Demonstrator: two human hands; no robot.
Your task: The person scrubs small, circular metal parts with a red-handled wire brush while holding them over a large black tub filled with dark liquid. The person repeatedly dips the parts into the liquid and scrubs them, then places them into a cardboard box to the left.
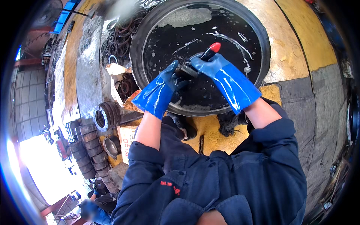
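Both of my hands wear long blue rubber gloves and meet over a wide round basin (pixel 265 48) of dark liquid. My left hand (pixel 165 81) is closed around a small dark, wet-looking block-shaped part (pixel 186 70). In my right hand (pixel 211 66) is a tool with a black handle and a red end (pixel 215 47), which points up and away from me. The working end of the tool is hidden by the glove and the part, so its kind does not show. My right fingers are close against the part.
Left of the basin lie many dark rings (pixel 119 37) and an open sack (pixel 114 73) holding more. Nearer are a ribbed metal cylinder (pixel 108 115), a metal bowl (pixel 111 146) and stacked dark blocks (pixel 92 140). Another person (pixel 92 210) is at the lower left.
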